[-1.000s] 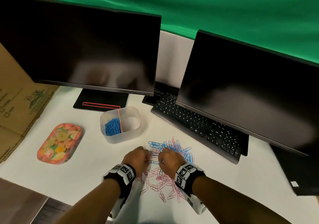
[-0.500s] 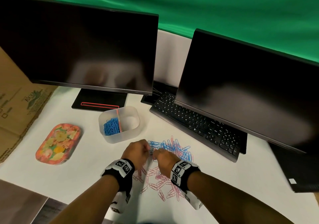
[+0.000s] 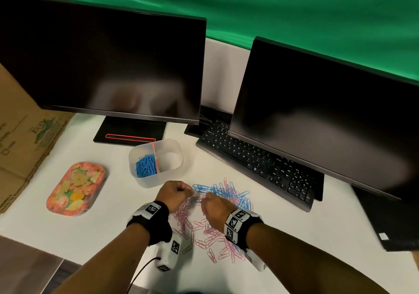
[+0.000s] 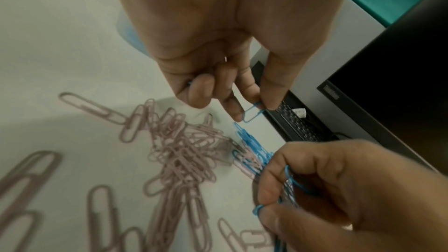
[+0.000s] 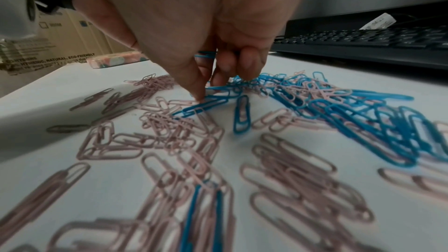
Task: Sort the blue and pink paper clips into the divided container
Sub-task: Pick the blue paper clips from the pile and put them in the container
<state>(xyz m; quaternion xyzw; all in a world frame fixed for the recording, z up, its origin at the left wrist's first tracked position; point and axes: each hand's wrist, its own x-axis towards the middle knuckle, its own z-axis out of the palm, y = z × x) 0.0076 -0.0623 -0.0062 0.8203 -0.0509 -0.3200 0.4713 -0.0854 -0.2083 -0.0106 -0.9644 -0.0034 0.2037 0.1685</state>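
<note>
A mixed pile lies on the white table, blue paper clips [image 3: 223, 190] at its far side and pink paper clips [image 3: 210, 232] nearer me. The clear divided container [image 3: 173, 173] stands just beyond to the left, with blue clips [image 3: 146, 169] in its left half. My left hand [image 4: 260, 102] pinches one blue clip [image 4: 253, 112] between thumb and forefinger, just above the pile. My right hand [image 5: 211, 87] keeps several blue clips [image 5: 206, 55] curled in its palm, while its fingertips [image 5: 200, 98] touch blue clips on the table.
A black keyboard [image 3: 260, 162] runs diagonally right of the pile, under the right monitor [image 3: 317, 116]. The left monitor's stand [image 3: 130, 132] sits behind the container. A flowered tin [image 3: 76, 188] lies at the left, with a cardboard box [image 3: 25, 135] beyond it.
Both hands have shifted a little forward to the blue far side of the pile and come closer together. The left hand now has a blue clip raised off the table.
</note>
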